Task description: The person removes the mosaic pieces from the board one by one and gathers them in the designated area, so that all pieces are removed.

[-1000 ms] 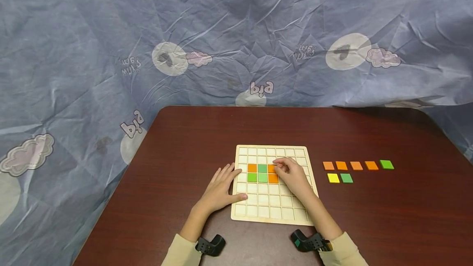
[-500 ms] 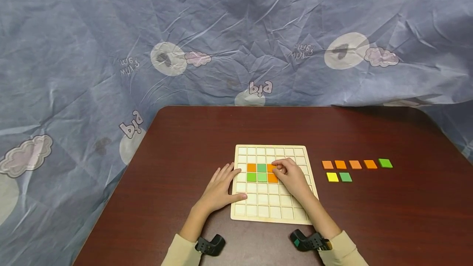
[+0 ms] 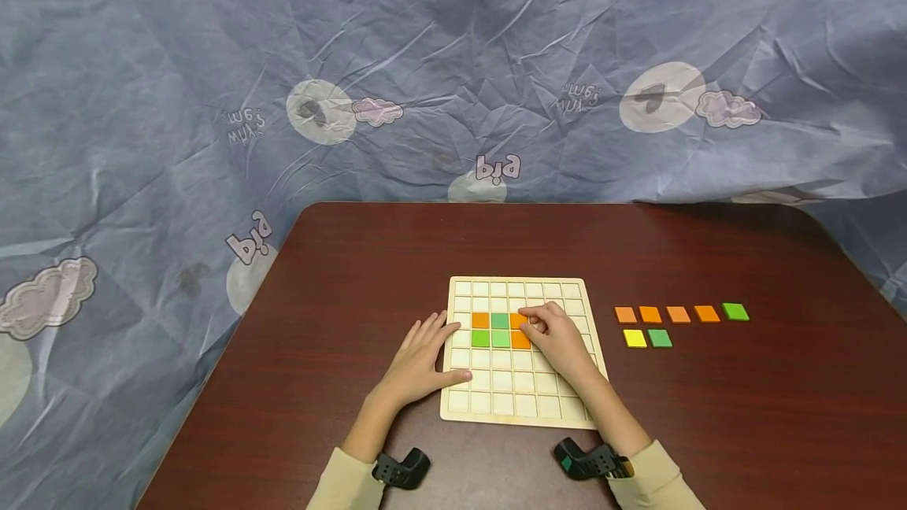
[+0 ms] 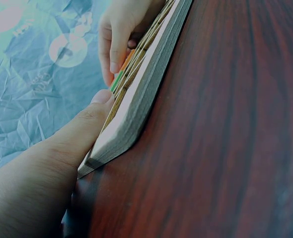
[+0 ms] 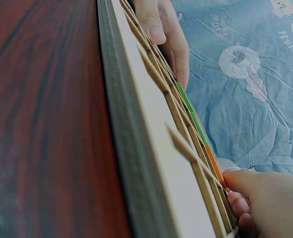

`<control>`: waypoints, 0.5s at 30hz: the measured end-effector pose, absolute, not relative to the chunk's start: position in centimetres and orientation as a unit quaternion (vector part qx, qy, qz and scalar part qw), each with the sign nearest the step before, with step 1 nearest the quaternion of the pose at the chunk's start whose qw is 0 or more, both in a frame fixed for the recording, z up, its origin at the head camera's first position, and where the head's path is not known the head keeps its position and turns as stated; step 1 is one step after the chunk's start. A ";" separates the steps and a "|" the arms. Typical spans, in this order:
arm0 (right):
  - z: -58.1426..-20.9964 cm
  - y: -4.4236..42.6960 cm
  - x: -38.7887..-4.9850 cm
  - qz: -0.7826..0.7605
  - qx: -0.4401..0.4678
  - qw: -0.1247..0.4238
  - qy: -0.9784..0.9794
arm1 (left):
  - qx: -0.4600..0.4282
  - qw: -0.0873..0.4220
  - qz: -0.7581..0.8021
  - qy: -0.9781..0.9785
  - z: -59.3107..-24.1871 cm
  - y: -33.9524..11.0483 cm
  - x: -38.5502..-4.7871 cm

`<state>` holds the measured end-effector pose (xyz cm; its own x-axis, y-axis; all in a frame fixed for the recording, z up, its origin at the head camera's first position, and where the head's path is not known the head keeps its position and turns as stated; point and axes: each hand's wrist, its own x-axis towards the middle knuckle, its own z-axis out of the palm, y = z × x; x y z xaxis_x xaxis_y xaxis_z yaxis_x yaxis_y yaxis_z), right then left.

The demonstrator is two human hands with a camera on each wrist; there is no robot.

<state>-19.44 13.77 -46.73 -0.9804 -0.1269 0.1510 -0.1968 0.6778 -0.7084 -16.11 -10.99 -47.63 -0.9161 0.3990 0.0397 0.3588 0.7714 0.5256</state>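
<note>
Orange tile at right hand

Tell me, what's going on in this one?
A person's right hand pinches an orange tile on a grid board, while the left hand rests spread on its left edge. Counting that one, six orange and green tiles sit in two rows of three. Seven more tiles lie on the table to the board's right.

Curtained-off tabletop spot, room type unclear: red-brown table, creased cartoon-print cloth behind
</note>
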 end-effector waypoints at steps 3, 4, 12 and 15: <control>-46.7 13.8 -19.4 0.392 0.090 0.046 -0.915 | 0.200 0.039 0.273 0.940 -47.6 -11.0 -16.1; -46.7 13.8 -19.4 0.391 0.091 0.048 -0.915 | 0.200 0.040 0.274 0.940 -47.6 -11.0 -16.1; -46.8 13.8 -19.4 0.385 0.096 0.062 -0.916 | 0.200 0.041 0.274 0.940 -47.5 -11.0 -16.1; -46.9 13.8 -19.5 0.385 0.096 0.064 -0.916 | 0.200 0.041 0.273 0.940 -47.5 -11.0 -16.1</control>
